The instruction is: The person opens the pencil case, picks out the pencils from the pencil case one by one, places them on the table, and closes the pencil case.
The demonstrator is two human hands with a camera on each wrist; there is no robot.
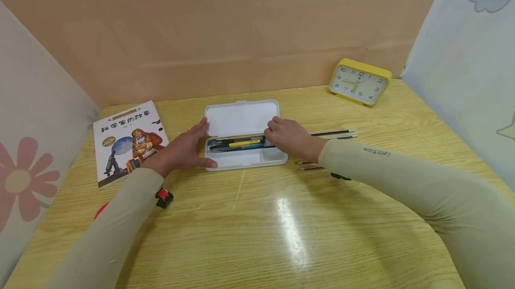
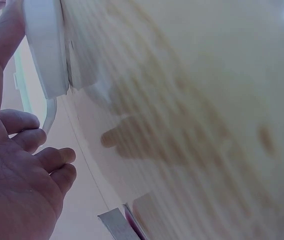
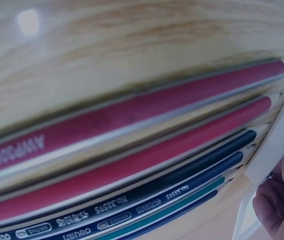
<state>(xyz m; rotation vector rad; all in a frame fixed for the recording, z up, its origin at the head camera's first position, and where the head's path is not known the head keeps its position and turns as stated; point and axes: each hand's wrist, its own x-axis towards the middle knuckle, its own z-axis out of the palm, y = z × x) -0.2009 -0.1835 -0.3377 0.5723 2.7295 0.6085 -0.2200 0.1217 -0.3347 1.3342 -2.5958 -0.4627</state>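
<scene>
A white pencil case [image 1: 241, 119] lies with its lid folded back on the table, and several pens [image 1: 241, 143] lie along its rear compartment, one with a yellow barrel. My left hand [image 1: 185, 148] spans the case's left end, thumb at the front corner and fingers against the lid's side. In the left wrist view, the case wall [image 2: 47, 50] stands beside the extended thumb, with the other fingers loosely bent. My right hand [image 1: 291, 137] bends its fingers over the case's right end, beside the pens' ends; whether it holds any is hidden.
Several pencils [image 3: 147, 120] in dark red, black, blue and green lie right of the case, partly beneath my right forearm. At the left is an illustrated book [image 1: 128, 141]. A yellow clock [image 1: 360, 82] stands at the back right. Something red [image 1: 100, 211] shows beside the left sleeve.
</scene>
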